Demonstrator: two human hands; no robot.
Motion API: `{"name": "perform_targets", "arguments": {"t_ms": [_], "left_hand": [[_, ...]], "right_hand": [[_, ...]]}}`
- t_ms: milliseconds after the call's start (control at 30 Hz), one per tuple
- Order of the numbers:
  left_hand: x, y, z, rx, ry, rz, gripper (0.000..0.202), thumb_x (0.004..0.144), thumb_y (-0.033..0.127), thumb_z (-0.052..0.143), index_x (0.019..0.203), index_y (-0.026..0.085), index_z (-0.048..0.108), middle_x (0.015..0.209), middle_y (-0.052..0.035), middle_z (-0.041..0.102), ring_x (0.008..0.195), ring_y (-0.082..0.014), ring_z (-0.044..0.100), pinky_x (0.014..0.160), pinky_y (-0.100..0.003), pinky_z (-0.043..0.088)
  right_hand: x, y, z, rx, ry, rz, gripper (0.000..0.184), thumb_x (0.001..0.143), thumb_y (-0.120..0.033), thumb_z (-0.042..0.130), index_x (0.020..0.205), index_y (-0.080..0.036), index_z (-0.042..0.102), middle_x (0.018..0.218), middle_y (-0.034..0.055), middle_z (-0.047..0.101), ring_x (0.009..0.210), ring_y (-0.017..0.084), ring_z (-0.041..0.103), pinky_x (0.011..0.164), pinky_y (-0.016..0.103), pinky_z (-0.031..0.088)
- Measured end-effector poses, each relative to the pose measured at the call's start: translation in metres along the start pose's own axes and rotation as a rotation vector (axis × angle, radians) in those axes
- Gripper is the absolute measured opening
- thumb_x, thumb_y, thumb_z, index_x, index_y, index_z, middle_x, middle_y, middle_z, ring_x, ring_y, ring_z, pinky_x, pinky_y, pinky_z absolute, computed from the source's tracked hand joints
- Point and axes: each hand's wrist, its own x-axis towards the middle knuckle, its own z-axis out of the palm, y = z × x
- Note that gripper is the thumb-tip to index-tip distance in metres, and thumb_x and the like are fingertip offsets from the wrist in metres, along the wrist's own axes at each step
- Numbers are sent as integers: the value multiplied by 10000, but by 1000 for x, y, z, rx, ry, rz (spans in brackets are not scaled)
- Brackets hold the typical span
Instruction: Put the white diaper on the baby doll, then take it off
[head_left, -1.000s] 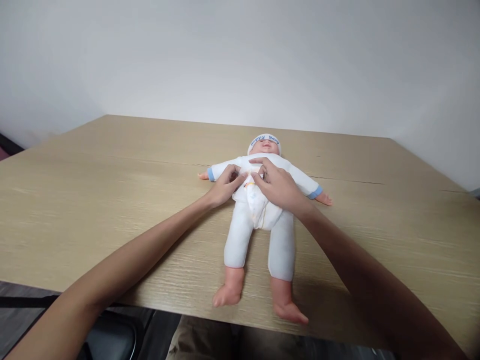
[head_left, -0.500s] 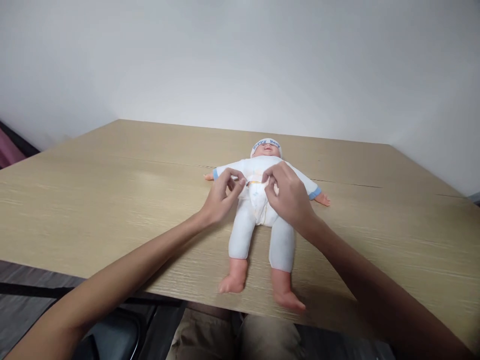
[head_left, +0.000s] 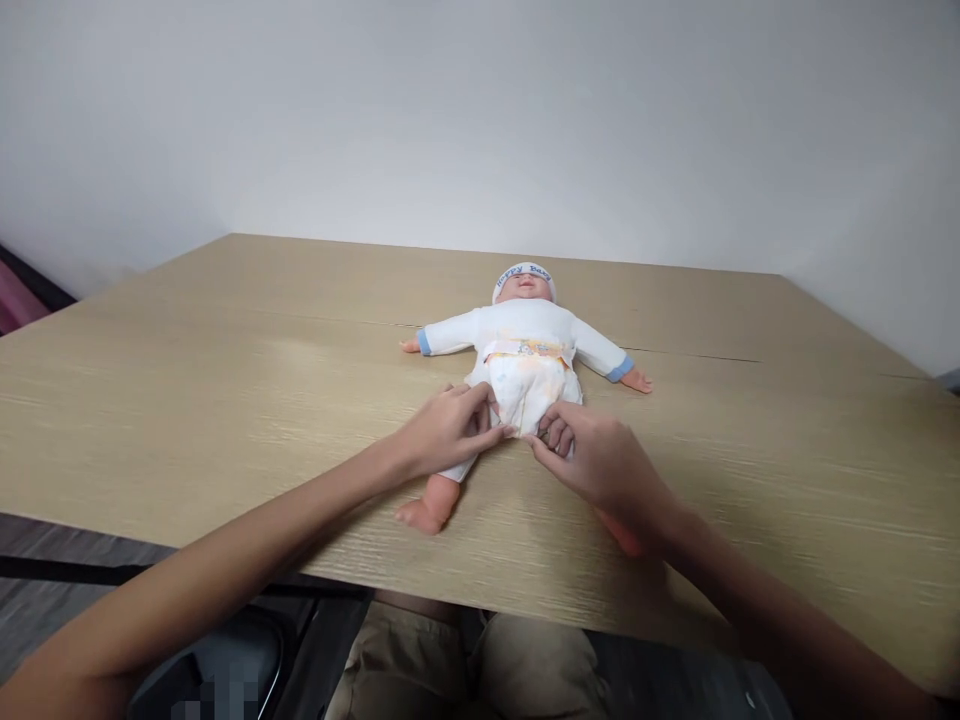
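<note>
Left hand (head_left: pixel 456 428) and right hand (head_left: pixel 600 452) lowered along diaper (head_left: pixel 525 392), just below frame centre | both grips pinching its leg edges | likely best: tug evenly

Doll (head_left: pixel 525 318): cloth-bodied, matt; smooth, plastic-looking feet (head_left: pixel 423 514);
Diaper (head_left: pixel 527 382) around doll: matt, papery, slightly crinkled;
Table (head_left: pixel 225 400) under doll: wood-grained, faintly glossy;
Wall (head_left: pixel 480 120) behind doll: smooth, matt;
Trousers (head_left: pixel 534 665) nearer than doll: matt, wrinkled cloth

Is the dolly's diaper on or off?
On. The diaper covers the doll from belly to crotch, with a patterned band across its waist. The left hand and right hand touch its lower part.
</note>
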Motion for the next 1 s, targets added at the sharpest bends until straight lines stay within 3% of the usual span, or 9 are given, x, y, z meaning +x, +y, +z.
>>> {"name": "perform_targets", "arguments": {"t_ms": [100,233,333,400,533,633,800,1000], "left_hand": [[9,-1,4,46,2,-6,422,1020,562,737,861,223,543,714,34,648,723,-195,585,838,-378,389],[9,-2,5,32,-14,10,404,1049,487,716,803,208,559,698,46,663,682,-163,572,867,-379,382],[3,-2,5,26,7,24,335,1068,441,704,849,209,603,761,34,686,775,-181,608,884,-378,386],[0,-2,5,31,37,53,272,1081,413,690,903,214,637,844,14,696,863,-201,627,899,-384,397],[-2,-4,6,-75,92,116,198,1087,373,676,978,208,686,1192,-77,690,1097,-239,663,985,-404,467],[-2,-6,7,-131,101,116,172,1084,358,676,1004,207,694,1289,-108,667,1192,-262,660,1045,-425,494],[0,-7,7,-118,72,121,157,1073,345,679,985,215,675,1202,-81,723,1119,-258,675,998,-417,499],[-1,-1,7,-86,74,94,138,1080,321,644,991,217,658,1208,-83,745,1124,-272,669,984,-420,480]], "right_hand": [[3,-1,7,-72,45,15,285,979,-315,778,816,-243,557,752,-19,677,630,170,599,619,311,366],[-4,-1,14,-93,67,-35,156,1002,-294,745,923,-237,623,860,13,700,725,201,636,669,325,411],[-9,-4,14,-86,64,-56,73,1012,-261,712,988,-231,650,994,56,715,802,224,666,699,336,458],[-12,-6,14,-67,63,-53,55,1017,-260,696,1043,-230,657,1106,82,719,829,229,678,711,345,489],[-16,-7,14,-33,58,-52,144,1018,-258,690,1153,-242,641,1305,112,705,895,239,694,783,371,538],[-17,-6,16,-36,45,-58,179,1005,-255,710,1157,-235,618,1219,111,725,923,265,691,800,384,535],[-13,-4,16,-15,38,-10,237,979,-300,751,1139,-229,592,896,42,676,841,270,677,710,357,477],[-12,-2,15,67,62,27,237,972,-304,749,1136,-228,596,816,-1,626,762,232,659,673,329,432]]}}
